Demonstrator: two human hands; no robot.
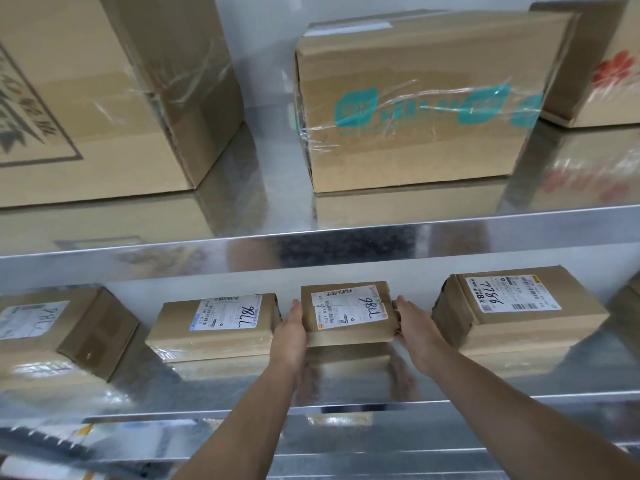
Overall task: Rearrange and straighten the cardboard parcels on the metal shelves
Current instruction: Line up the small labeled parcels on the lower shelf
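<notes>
**Small parcel** (348, 315): it lies on the lower metal shelf (346, 386), directly between the two grips, label face up. Its reflection begins right at its lower edge, so whether the base bears on the shelf or is raised just clear cannot be told. The long axis runs from one grip to the other, close to parallel with the shelf's front lip.

**Left grip** (289, 336): grasping the parcel's left end, hand wrapped against the end face. How far the fingers curl underneath is hidden.

**Right grip** (414, 327): grasping the right end, thumb at the top corner, fingers curled round the lower edge.

Both grips are equally near and neither leads. The parcel is clamped end to end, so it lies inward of each grip, not ahead of it.

**Outward of the left grip:** a flat parcel (214, 323) sits just beside the knuckles, with almost no free shelf between. Beyond it, an angled parcel (59, 330) is turned out of line with the lip.

**Outward of the right grip:** a taller parcel (516, 313) stands apart across a strip of bare shelf.

**Above the grips:** the upper shelf (346, 244) carries large boxes.

**Judgement:** a sideways shift has room only on the right grip's side. Squaring would call for a slight turn, one grip advancing against the other.
</notes>
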